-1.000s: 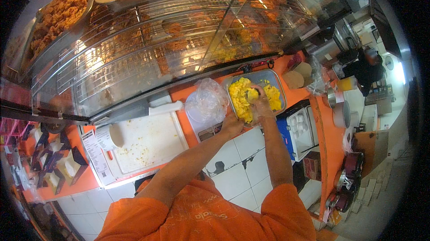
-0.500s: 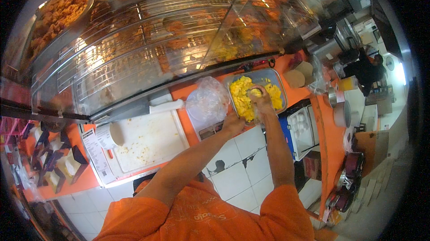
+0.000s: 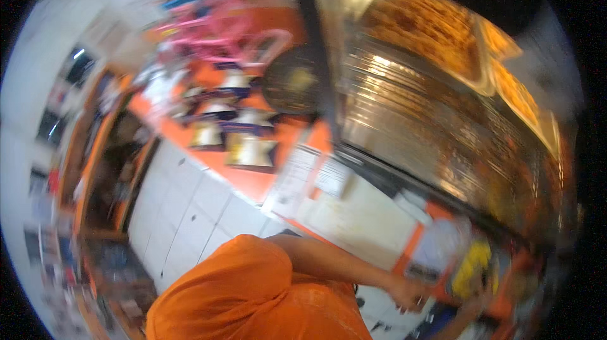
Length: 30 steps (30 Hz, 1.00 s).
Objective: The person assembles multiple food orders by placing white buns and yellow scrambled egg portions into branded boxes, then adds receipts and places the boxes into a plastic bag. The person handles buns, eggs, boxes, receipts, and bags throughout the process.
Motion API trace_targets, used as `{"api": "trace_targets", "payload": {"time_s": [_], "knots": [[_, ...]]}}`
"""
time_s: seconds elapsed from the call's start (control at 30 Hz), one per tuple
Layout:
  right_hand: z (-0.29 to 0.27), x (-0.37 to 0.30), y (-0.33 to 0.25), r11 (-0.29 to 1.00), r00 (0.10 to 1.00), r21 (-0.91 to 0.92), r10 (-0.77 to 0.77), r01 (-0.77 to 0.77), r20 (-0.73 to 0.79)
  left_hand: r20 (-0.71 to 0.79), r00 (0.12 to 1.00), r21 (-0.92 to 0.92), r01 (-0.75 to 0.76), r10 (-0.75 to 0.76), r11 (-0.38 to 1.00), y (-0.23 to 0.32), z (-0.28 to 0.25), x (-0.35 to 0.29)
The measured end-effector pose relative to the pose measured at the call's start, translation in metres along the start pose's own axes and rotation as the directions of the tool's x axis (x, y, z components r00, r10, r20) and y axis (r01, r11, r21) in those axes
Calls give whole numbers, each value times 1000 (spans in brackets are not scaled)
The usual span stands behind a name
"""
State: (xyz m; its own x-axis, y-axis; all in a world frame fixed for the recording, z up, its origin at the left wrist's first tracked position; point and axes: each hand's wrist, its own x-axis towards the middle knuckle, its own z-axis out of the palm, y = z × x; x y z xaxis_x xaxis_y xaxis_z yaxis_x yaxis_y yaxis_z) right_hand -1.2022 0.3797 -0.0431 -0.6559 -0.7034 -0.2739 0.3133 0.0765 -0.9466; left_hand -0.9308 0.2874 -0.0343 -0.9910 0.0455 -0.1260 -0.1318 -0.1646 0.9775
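Note:
My left hand [image 3: 410,292] hovers near the counter's front edge, beside the scale [image 3: 422,272], with its fingers smeared by motion. Farther right, my right hand [image 3: 478,302] is at the near side of a tray of yellow food pieces [image 3: 471,270]. Blur hides its fingers and anything in them. On the scale lies a clear plastic bag [image 3: 446,239]. Left of it is a white cutting board [image 3: 348,217] with a white-handled tool [image 3: 414,206] at its far edge.
A heated glass display case [image 3: 404,125] with racks and trays of fried food [image 3: 423,27] stands behind the counter. Several dark-and-white food boxes [image 3: 251,151], a round black pan [image 3: 292,81] and pink baskets [image 3: 221,27] sit on the orange counter at left. Papers [image 3: 294,172] lie beside the board.
The view has swung left, bringing the boxes, pink baskets and left-hand shelves into sight. My left hand is now farther from the food tray; my right hand stays by it.

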Motion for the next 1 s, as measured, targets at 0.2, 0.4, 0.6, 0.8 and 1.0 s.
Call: {"api": "trace_targets", "payload": {"time_s": [0.2,0.4,0.6,0.8,1.0], "knots": [[216,-74,-17,963,876,101,180,-250,447,-887,424,280,172,185,945,21,-109,-313],[482,-171,-9,840,493,-156,444,-520,749,-647,-506,90,691,570,717,30,-219,-677],[775,-209,38,818,154,-416,506,-398,849,-994,-60,9,790,92,613,-62,-352,-805],[908,-242,116,799,182,-501,575,-333,797,-939,161,-127,660,-304,741,-80,-403,-804],[941,-250,173,883,534,-469,395,5,748,-961,175,-35,693,-215,720,-93,-406,-790]]}}
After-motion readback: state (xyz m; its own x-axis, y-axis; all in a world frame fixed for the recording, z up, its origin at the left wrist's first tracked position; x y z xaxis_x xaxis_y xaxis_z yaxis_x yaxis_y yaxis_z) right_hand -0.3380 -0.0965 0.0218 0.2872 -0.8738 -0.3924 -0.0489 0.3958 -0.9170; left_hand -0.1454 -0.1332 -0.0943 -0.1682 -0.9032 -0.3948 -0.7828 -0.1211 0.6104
